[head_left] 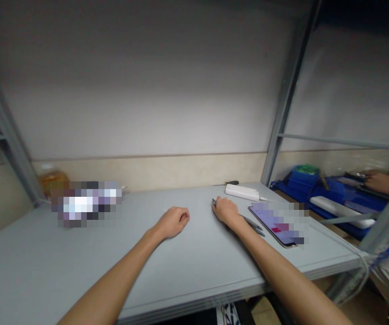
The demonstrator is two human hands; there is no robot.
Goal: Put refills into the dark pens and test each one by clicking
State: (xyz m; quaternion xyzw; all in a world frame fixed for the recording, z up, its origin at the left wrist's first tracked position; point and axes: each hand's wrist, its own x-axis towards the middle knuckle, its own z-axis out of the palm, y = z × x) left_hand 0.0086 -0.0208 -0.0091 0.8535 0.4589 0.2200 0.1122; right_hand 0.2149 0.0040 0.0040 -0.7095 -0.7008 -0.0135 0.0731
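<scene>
My left hand (175,220) rests on the grey table (79,266) near its middle, fingers curled into a loose fist with nothing visible in it. My right hand (226,210) lies a little to the right, fingers closed around a thin dark tool (254,224) like tweezers, whose tip pokes out by the fingers and whose tail runs back along my wrist. Right of that hand lies a phone (277,223) with a lit screen, partly blurred. Behind the hand sits a white oblong device (242,192).
A small dark screwdriver (230,183) lies by the wall behind the white device. A blurred object (87,203) and an amber bottle (52,179) stand at the back left. Metal shelf posts (282,113) frame the table. Another person's hand (382,183) works over blue bins (302,180) on the neighbouring bench.
</scene>
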